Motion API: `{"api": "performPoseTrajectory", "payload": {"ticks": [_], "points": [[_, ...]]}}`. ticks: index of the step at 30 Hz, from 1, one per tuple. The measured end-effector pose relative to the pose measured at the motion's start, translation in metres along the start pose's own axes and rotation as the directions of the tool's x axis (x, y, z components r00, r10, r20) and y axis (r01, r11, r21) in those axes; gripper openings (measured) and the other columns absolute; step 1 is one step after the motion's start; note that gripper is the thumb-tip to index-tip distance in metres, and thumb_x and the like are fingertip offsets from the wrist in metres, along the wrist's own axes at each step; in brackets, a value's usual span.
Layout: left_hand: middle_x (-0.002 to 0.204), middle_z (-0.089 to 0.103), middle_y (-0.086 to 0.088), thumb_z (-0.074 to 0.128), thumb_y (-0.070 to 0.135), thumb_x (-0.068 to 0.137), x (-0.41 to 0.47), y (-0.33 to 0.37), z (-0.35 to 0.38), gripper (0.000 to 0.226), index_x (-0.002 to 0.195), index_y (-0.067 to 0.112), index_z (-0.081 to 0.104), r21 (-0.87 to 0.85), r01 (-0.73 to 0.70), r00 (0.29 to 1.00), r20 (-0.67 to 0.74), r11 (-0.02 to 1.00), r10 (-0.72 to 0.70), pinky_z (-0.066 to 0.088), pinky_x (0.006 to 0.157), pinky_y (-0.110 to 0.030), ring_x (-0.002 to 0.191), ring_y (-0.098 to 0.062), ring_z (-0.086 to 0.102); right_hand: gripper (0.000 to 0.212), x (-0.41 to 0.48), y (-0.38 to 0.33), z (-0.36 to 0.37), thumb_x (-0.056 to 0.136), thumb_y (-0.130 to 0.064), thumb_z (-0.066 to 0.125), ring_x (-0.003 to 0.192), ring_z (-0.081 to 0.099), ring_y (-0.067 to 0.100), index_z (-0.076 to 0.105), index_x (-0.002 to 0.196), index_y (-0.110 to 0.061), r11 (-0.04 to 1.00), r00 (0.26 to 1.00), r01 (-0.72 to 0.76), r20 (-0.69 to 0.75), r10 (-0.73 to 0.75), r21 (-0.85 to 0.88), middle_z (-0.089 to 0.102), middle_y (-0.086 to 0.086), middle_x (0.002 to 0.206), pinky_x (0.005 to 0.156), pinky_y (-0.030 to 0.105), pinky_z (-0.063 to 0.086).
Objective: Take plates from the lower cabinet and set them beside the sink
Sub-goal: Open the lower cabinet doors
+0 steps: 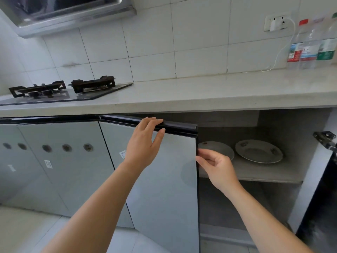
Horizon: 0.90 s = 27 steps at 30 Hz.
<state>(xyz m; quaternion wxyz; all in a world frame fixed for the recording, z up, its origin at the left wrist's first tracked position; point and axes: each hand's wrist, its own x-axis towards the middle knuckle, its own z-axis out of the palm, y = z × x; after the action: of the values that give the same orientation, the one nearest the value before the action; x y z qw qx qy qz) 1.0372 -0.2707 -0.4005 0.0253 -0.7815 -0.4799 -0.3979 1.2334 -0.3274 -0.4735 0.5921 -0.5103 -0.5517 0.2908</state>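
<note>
The lower cabinet stands open, its grey shelf holding two white patterned plates. One plate lies in full view at the right. The other plate lies at the left, partly hidden by the glossy grey cabinet door and by my right hand. My left hand grips the door's black top rail, fingers over it and thumb under. My right hand pinches the door's vertical free edge, just in front of the left plate. No sink is in view.
A pale countertop runs above the cabinet. A black gas hob sits at its left under a range hood. Plastic bottles and a white cable stand at the far right. A second dark door hangs open at the right.
</note>
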Motion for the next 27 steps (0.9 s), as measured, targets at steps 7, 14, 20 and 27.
{"api": "performPoseTrajectory", "payload": {"ticks": [7, 14, 20, 27], "points": [[0.14, 0.042, 0.009, 0.039, 0.039, 0.095, -0.021, -0.001, -0.021, 0.038, 0.13, 0.027, 0.048, -0.048, 0.014, 1.0, -0.007, 0.999, -0.014, 0.03, 0.097, -0.021, 0.132, -0.009, 0.035, 0.019, -0.018, -0.006, 0.003, 0.08, -0.014, 0.069, 0.087, 0.069, 0.008, 0.071, 0.092, -0.029, 0.994, 0.989, -0.045, 0.148, 0.029, 0.101, 0.074, -0.01, 0.091, 0.08, 0.031, 0.057], [0.138, 0.044, 0.01, 0.036, 0.043, 0.093, -0.034, -0.006, -0.044, 0.04, 0.129, 0.029, 0.048, -0.03, 0.02, 0.999, 0.041, 0.999, -0.018, 0.038, 0.097, -0.025, 0.122, -0.007, 0.045, 0.021, -0.034, -0.012, 0.013, 0.077, -0.015, 0.07, 0.088, 0.069, 0.012, 0.072, 0.098, -0.018, 0.991, 0.967, -0.044, 0.256, 0.01, 0.127, 0.074, -0.005, 0.094, 0.083, 0.04, 0.056], [0.136, 0.045, 0.01, 0.038, 0.045, 0.094, -0.045, -0.009, -0.051, 0.038, 0.127, 0.029, 0.049, -0.055, 0.052, 0.999, 0.018, 0.997, -0.051, 0.039, 0.095, -0.024, 0.117, -0.003, 0.045, 0.023, -0.05, -0.018, 0.024, 0.074, -0.014, 0.071, 0.089, 0.069, 0.01, 0.072, 0.095, -0.025, 0.983, 0.958, -0.013, 0.285, -0.04, 0.182, 0.074, -0.01, 0.095, 0.082, 0.033, 0.056], [0.138, 0.045, 0.012, 0.029, 0.058, 0.086, -0.067, -0.016, -0.067, 0.053, 0.128, 0.03, 0.047, -0.138, 0.069, 0.998, 0.001, 0.988, -0.07, 0.04, 0.097, -0.024, 0.124, -0.001, 0.042, 0.032, -0.073, -0.019, 0.044, 0.074, -0.005, 0.071, 0.094, 0.068, 0.009, 0.071, 0.1, -0.023, 0.961, 0.935, 0.03, 0.332, -0.125, 0.276, 0.073, -0.009, 0.098, 0.079, 0.019, 0.053]]}}
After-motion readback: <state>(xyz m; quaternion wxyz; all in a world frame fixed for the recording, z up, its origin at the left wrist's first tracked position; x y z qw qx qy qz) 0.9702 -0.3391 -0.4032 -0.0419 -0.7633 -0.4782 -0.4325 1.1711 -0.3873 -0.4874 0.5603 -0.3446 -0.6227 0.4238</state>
